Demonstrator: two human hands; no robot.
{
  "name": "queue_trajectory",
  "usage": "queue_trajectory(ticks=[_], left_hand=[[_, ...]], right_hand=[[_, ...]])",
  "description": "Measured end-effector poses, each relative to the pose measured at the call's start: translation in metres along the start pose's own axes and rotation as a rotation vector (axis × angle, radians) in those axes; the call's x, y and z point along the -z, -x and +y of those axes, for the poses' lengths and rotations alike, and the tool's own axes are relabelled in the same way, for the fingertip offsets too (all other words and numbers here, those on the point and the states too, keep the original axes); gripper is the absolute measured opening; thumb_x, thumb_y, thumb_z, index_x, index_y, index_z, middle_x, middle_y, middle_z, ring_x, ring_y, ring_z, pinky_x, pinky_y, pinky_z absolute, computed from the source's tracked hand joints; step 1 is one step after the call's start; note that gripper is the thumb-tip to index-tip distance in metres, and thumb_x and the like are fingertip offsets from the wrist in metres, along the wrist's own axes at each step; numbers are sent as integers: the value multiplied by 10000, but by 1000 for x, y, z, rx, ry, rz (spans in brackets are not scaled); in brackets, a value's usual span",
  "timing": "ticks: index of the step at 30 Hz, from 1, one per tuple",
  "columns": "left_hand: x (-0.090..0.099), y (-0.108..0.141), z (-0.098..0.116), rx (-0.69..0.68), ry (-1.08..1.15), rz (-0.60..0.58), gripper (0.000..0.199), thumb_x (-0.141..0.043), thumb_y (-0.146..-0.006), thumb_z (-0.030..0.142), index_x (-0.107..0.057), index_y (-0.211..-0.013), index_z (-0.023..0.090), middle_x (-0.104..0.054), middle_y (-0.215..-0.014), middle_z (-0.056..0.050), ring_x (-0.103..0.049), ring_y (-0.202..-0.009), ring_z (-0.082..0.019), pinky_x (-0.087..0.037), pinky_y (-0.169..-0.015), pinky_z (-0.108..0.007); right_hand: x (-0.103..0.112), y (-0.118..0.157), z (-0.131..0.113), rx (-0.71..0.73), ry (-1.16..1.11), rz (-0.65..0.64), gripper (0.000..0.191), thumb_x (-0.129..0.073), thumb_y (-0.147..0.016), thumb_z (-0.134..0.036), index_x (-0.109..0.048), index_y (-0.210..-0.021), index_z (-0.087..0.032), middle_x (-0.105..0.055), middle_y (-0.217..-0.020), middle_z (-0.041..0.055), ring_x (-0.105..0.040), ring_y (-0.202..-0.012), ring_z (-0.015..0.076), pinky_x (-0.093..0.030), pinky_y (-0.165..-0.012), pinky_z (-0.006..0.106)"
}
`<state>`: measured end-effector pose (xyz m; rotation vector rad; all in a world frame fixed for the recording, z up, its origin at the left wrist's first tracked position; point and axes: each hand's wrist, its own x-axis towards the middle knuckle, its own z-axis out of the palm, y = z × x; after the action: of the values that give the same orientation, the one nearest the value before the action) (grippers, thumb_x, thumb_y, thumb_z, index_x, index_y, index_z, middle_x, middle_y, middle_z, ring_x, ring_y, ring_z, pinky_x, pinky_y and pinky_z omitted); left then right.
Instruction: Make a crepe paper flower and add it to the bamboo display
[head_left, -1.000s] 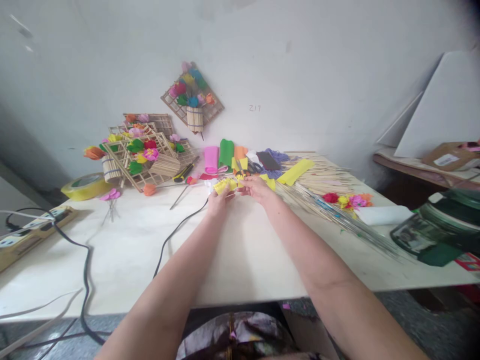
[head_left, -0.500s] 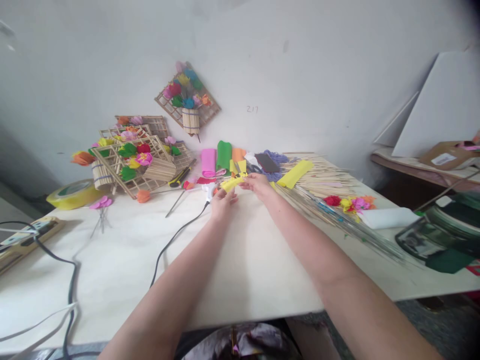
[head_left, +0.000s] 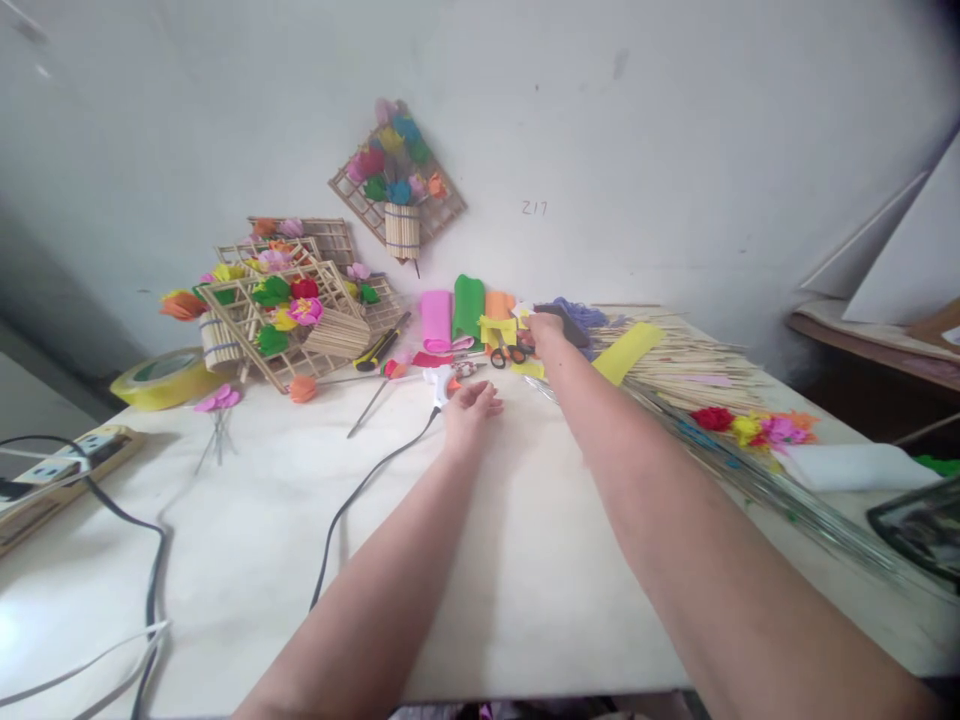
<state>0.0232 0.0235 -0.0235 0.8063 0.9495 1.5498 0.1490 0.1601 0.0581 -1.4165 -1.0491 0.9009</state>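
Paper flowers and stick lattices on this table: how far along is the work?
Looks done: the flowered lattice on the wall; similar ones are piled left. In hand: the right hand is at yellow paper scraps, grip unclear; the left hand looks empty beside a white corded tool. Seemingly left: loose sticks and green paper, unassembled; the total wanted isn't shown.

Pale, scuffed wall (head_left: 675, 120) behind a whitish surface (head_left: 240, 560), in soft light.
Small handwritten digits (head_left: 535, 208) mark the wall; its far left falls into shadow. At right, a white panel (head_left: 911, 250) leans above a wooden shelf (head_left: 847, 338) with darkness beneath. A bright patch (head_left: 9, 625) lights the surface's left edge.
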Motion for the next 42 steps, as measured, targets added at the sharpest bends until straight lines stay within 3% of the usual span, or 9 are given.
queue_trajectory(ticks=[5, 7, 10, 15, 18, 21, 29, 35, 42], left_hand=[[-1, -2, -5, -22, -75, -27, 291, -750, -668, 345, -613, -805, 127, -662, -742, -62, -600, -565, -120, -523, -603, -287], [-1, -1, -4, -34, -91, -27, 302, -741, -672, 371, -610, -794, 128, -661, -732, -60, -592, -553, -117, -518, -601, -285], [0, 2, 1, -39, -45, -59, 300, -716, -695, 374, -614, -827, 124, -664, -763, -65, -598, -575, -115, -519, -626, -285], [3, 4, 15, 87, 38, -181, 170, -651, -716, 262, -622, -789, 112, -671, -746, -76, -627, -628, -136, -523, -671, -285], [4, 6, 21, 195, 61, -182, 95, -615, -698, 206, -617, -709, 111, -657, -690, -79, -638, -641, -157, -526, -708, -300], [6, 12, 22, 230, 76, -182, 75, -637, -664, 184, -616, -684, 115, -640, -663, -69, -639, -649, -166, -526, -745, -322], [17, 33, 18, 87, 111, -218, 99, -699, -623, 131, -628, -687, 104, -625, -691, -33, -612, -657, -125, -515, -750, -297], [22, 35, 19, 74, 111, -309, 132, -738, -620, 127, -628, -690, 104, -632, -716, -32, -622, -676, -119, -515, -754, -281], [23, 35, 17, 47, 138, -344, 179, -787, -596, 175, -646, -688, 112, -649, -735, -36, -629, -719, -135, -504, -823, -317]], right_hand=[[10, 35, 7, -54, -34, 21, 84, -615, -773, -88, -566, -725, -135, -452, -413, -70, -407, -337, 46, -325, -341, 145], [12, 57, 9, -33, -110, -113, 112, -629, -750, -78, -557, -683, -132, -475, -430, -64, -404, -349, 35, -299, -331, 134], [16, 88, 11, -34, -188, -213, 164, -697, -671, -69, -548, -664, -139, -497, -447, -67, -389, -348, 34, -284, -314, 147], [26, 128, 19, -8, -221, -293, 154, -703, -619, -51, -585, -672, -132, -544, -488, -63, -420, -359, 34, -305, -321, 151], [33, 144, 26, -25, -203, -278, 151, -667, -613, -18, -589, -669, -135, -551, -487, -62, -434, -361, 40, -305, -321, 153], [40, 155, 31, -44, -182, -275, 167, -637, -618, -2, -594, -709, -135, -549, -484, -63, -443, -363, 48, -307, -323, 161], [39, 166, 41, 19, -152, -327, 221, -645, -623, -19, -604, -804, -140, -554, -512, -74, -464, -386, 46, -316, -338, 149], [36, 164, 49, 62, -126, -341, 214, -654, -632, -42, -608, -816, -143, -573, -542, -65, -472, -402, 48, -313, -348, 146], [38, 169, 49, 27, -117, -343, 89, -695, -651, -136, -606, -657, -141, -566, -505, -49, -471, -400, 55, -313, -341, 157]])
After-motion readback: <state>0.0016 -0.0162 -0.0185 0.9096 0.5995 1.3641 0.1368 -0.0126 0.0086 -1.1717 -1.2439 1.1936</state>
